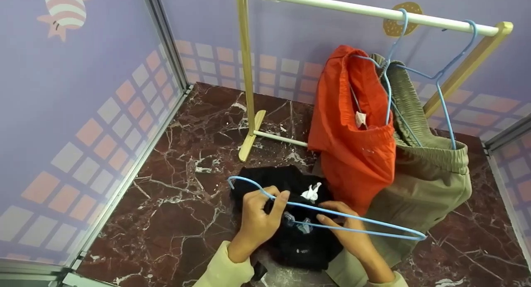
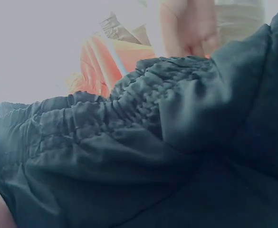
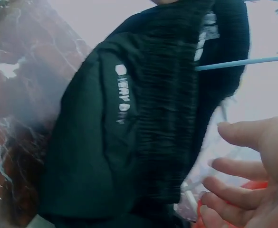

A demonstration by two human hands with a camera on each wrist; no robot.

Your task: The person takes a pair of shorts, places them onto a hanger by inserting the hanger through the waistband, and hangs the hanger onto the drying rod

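My left hand (image 1: 259, 220) grips a light blue clothes hanger (image 1: 244, 178) near its hook, along with the waistband of black elastic-waist pants (image 1: 307, 251). The hanger's far end points right, and its lower bar runs into the waist opening. White lettering shows on the pants (image 3: 81, 156) in the right wrist view. My right hand (image 3: 245, 175) has its fingers spread, beside the waistband and holding nothing. Gathered waistband cloth (image 2: 143, 95) fills much of the left wrist view, where the left fingers are mostly hidden.
A clothes rack (image 1: 332, 5) with a white rail stands behind. Red-orange pants (image 1: 352, 154) and khaki pants (image 1: 439, 175) hang on blue hangers at its right side. Purple patterned walls (image 1: 112, 63) enclose the dark red marbled floor (image 1: 174, 220).
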